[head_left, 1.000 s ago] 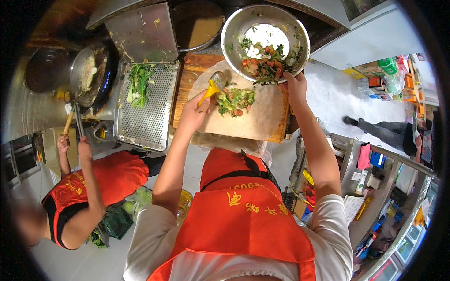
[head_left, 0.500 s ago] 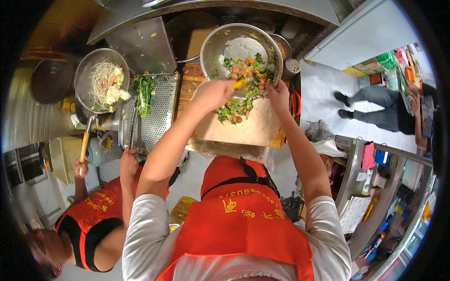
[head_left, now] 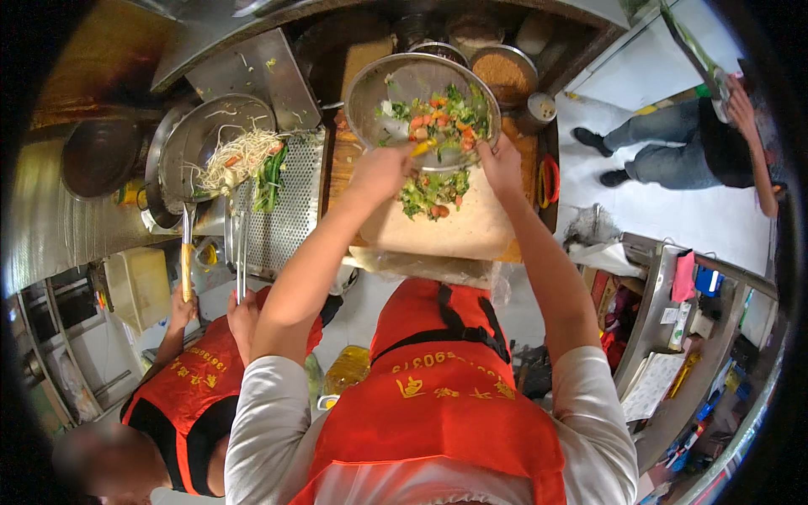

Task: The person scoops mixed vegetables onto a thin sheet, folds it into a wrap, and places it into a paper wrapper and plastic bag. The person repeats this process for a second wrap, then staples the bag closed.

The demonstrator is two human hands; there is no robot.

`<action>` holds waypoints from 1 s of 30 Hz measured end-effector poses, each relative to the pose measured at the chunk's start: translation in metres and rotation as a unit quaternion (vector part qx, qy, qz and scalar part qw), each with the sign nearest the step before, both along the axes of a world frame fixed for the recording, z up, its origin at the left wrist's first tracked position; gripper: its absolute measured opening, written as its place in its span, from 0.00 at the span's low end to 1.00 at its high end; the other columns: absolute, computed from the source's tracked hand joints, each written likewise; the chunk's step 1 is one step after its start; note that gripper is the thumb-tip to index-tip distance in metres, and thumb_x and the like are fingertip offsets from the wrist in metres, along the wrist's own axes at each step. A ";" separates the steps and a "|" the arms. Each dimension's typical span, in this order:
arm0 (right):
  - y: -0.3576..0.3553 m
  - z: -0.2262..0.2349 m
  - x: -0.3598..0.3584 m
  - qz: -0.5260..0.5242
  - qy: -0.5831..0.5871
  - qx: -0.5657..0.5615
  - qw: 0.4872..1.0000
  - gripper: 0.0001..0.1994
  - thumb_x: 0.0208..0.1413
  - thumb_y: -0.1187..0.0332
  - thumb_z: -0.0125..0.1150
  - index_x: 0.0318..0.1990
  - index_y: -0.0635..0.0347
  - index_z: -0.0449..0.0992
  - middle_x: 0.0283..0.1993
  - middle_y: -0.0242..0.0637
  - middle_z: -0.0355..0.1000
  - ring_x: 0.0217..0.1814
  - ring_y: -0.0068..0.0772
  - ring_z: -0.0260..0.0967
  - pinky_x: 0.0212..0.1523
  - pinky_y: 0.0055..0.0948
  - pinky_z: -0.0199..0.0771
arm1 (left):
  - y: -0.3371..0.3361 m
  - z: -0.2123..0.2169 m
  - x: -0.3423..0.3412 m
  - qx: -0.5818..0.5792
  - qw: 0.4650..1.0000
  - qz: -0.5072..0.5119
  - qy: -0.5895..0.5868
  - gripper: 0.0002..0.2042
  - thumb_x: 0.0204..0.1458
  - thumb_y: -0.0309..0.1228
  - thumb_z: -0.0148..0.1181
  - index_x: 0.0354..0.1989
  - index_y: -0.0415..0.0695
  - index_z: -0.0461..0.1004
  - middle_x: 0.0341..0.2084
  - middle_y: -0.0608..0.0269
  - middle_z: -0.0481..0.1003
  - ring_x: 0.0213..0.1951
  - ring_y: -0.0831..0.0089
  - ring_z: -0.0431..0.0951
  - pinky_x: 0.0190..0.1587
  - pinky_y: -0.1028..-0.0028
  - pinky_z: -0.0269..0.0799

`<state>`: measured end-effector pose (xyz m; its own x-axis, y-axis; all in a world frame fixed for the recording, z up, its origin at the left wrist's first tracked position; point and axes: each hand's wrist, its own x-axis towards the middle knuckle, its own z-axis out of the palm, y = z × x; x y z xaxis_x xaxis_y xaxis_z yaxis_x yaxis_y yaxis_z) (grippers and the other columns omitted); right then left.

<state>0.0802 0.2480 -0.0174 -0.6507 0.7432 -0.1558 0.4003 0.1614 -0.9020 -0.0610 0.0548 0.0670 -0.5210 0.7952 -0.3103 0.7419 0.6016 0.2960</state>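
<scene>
My left hand (head_left: 383, 174) is closed around a tool with a yellow handle (head_left: 423, 147); its far end is lost among the food. With my right hand (head_left: 502, 165) I pinch the near rim of a large steel bowl (head_left: 364, 88), which tilts toward me. Chopped greens with orange-red pieces (head_left: 450, 126) lie inside the bowl. More of the same mix (head_left: 433, 195) is heaped just below the rim on a pale beige flat sheet (head_left: 454, 236), whose exact kind I cannot tell. Under everything is a wooden board (head_left: 526, 181).
On the left a co-worker holds a pan of noodles (head_left: 231, 160) and a long metal utensil (head_left: 242, 252) beside a perforated steel tray (head_left: 290, 210). Behind the bowl are a container of orange-brown crumbs (head_left: 503, 76) and a small jar (head_left: 540, 108). Another person (head_left: 673, 147) stands at right.
The bowl and my hands sit slightly lower and more to the left relative to the board. The co-worker's pan has moved right and tipped over the tray, its noodles reaching the greens.
</scene>
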 end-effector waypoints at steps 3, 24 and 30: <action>0.003 -0.002 0.005 0.012 0.000 0.054 0.998 0.14 0.58 0.61 0.60 0.33 0.65 0.68 0.27 0.50 0.67 0.31 0.51 0.69 0.35 0.45 0.66 | -0.043 0.031 0.004 -0.013 1.000 -0.016 -0.006 0.17 0.58 0.34 0.55 0.57 0.53 0.74 0.32 0.49 0.80 0.35 0.52 0.80 0.38 0.55 0.75; 0.009 -0.020 0.009 0.060 0.052 0.102 0.992 0.12 0.59 0.64 0.60 0.43 0.64 0.72 0.35 0.43 0.67 0.33 0.40 0.67 0.35 0.36 0.67 | 0.017 0.019 -0.024 -0.099 0.981 -0.158 0.051 0.11 0.56 0.34 0.56 0.45 0.51 0.80 0.26 0.54 0.79 0.31 0.54 0.81 0.34 0.57 0.76; 0.011 -0.022 0.005 0.068 0.074 0.133 0.986 0.12 0.58 0.65 0.61 0.45 0.64 0.73 0.38 0.43 0.65 0.35 0.41 0.67 0.37 0.35 0.67 | 0.021 -0.008 -0.022 -0.152 0.968 -0.183 0.083 0.09 0.55 0.33 0.55 0.42 0.53 0.80 0.30 0.56 0.80 0.33 0.59 0.82 0.35 0.59 0.78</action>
<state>0.0850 0.2592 -0.0398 -0.7486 0.6489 0.1357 0.2265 0.4428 -0.8675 -0.0833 0.0758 0.0587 -0.2845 0.8213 -0.4946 0.9438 0.3303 0.0056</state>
